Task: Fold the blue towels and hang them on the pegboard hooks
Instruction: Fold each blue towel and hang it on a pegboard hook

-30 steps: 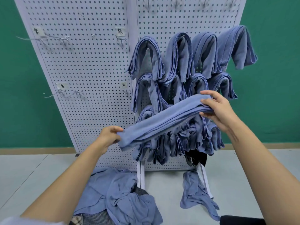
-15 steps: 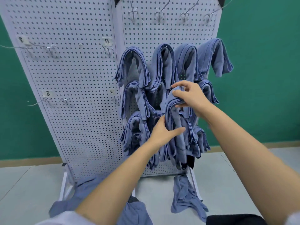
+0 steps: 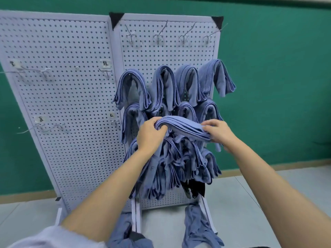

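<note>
With L hand [image 3: 152, 133] & R hand [image 3: 217, 130], gripping folded towel [image 3: 182, 125] by its ends. Now held level before hung towels [image 3: 164, 86], mid pegboard [image 3: 71, 104]; 0.5 s ago draped vertical, L hand flat.

Soft ribbed cloth towels [image 3: 182, 127]; matt white perforated pegboard [image 3: 71, 104]; shiny metal hooks [image 3: 159, 35].

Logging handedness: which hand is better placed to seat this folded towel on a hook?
Likely left: the left hand grips the folded towel at its raised bend; the right hand pinches its lower end.
</note>
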{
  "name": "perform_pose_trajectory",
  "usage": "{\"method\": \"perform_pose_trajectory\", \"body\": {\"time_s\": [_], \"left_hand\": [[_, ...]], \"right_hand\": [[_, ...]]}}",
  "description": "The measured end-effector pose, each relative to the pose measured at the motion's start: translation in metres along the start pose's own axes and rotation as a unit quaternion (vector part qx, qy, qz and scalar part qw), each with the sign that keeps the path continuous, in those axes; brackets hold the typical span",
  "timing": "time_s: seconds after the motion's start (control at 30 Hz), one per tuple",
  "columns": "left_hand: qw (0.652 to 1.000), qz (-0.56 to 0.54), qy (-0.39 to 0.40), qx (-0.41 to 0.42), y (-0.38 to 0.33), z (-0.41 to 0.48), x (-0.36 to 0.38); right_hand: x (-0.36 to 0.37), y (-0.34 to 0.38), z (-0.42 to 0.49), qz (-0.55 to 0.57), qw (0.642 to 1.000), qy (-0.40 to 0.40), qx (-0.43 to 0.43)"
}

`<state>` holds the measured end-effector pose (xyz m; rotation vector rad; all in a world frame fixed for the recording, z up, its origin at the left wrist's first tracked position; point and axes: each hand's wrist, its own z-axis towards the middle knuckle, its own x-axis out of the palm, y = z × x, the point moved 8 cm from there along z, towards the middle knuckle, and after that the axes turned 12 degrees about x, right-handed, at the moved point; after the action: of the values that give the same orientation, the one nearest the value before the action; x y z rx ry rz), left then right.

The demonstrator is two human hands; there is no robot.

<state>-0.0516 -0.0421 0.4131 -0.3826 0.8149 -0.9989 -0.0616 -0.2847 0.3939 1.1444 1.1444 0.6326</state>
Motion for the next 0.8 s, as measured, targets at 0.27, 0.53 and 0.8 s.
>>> {"method": "perform_pose_trajectory", "body": {"time_s": [0.27, 0.53, 0.8], "left_hand": [[0.992, 0.098, 0.046, 0.069, -0.063, 0.045, 0.009], [0.983, 0.064, 0.084, 0.148, -0.105, 0.093, 0.049], [0.964, 0.034, 0.039, 0.262, -0.183, 0.175, 0.059]], "right_hand": [[0.031, 0.073, -0.023, -0.146, 0.952, 0.001, -0.268], [-0.039, 0.111, 0.007, -0.137, 0.93, -0.155, -0.303], [-0.128, 0.176, 0.047, -0.053, 0.911, -0.246, -0.328]]}}
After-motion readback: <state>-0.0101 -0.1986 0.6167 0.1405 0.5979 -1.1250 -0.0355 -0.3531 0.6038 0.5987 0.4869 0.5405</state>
